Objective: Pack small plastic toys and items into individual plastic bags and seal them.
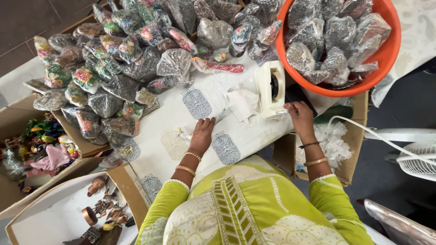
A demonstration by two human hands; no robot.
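**A:** Where are the hands in this overhead view?

**B:** The left hand (202,131) lies flat, grip released, fingers spread on a small clear plastic packet (190,131) on the table's (159,156) white printed cloth. The right hand (299,115) rests against the near end of a cream-coloured sealing machine (270,88); whether its grip is clenched or loose cannot be told, the fingers curling out of sight.

**A:** And around them?

**B:** A crumpled white cloth (243,103) sits just beside the machine, between the two hands. Beyond it, a heap of filled plastic packets (131,59) covers the far part of the table. An orange tub (386,50), touching the machine's far end, holds more packets of grey contents.

**A:** Anything lower down?

**B:** Open cardboard boxes (27,136) to the left hold colourful items and small figurines. A white fan (418,159) stands to the right, its cable (363,129) running near the right wrist.
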